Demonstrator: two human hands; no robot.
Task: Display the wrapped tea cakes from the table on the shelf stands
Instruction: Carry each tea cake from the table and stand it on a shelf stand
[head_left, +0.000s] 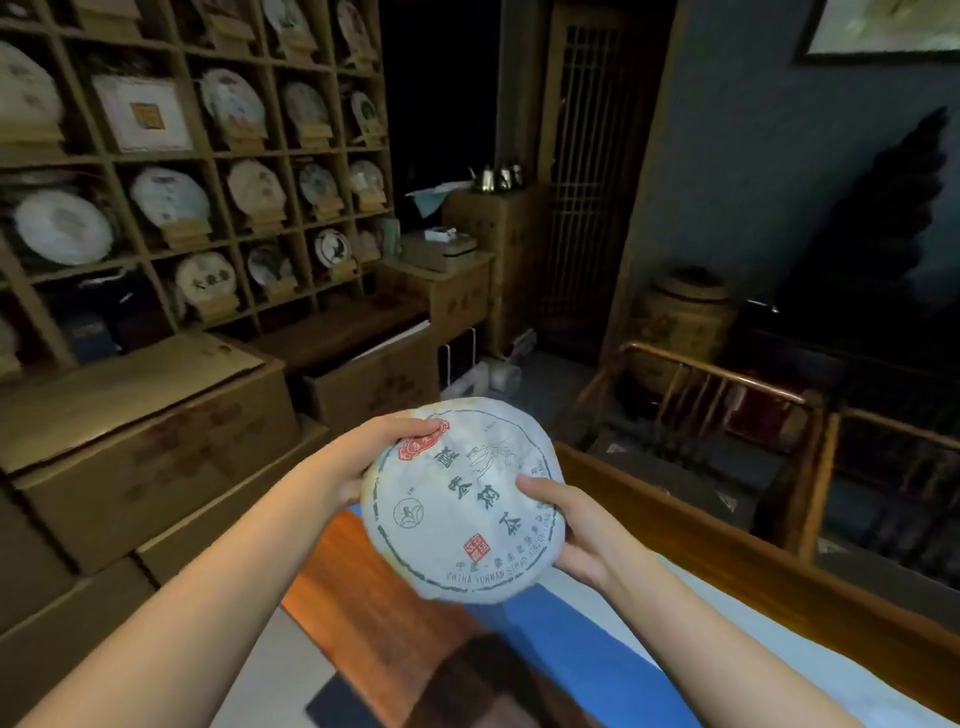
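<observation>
Holding the cake (462, 501) flat-faced toward the camera, both hands pinch its rim: the left hand (358, 457) grips at about 10 o'clock with fingers curled over the top edge, the right hand (582, 530) at 3 o'clock, thumb on the printed paper. It hangs in the air above the table (374, 587), touching nothing else.

To do this step well, I'd keep the grip on the rim only, so the wrapper doesn't crease, turn the print upright, then lean the cake back onto a free stand with its lower edge seated first.

The shelf (197, 156) fills the 10 to 11 o'clock area, well apart from the hands; most cells I can make out already hold cakes. Boxes (145, 441) stacked at 9 o'clock stand between person and shelf, so reaching means stretching over them. A wooden chair (727, 395) sits at 2 o'clock, out of the path.
</observation>
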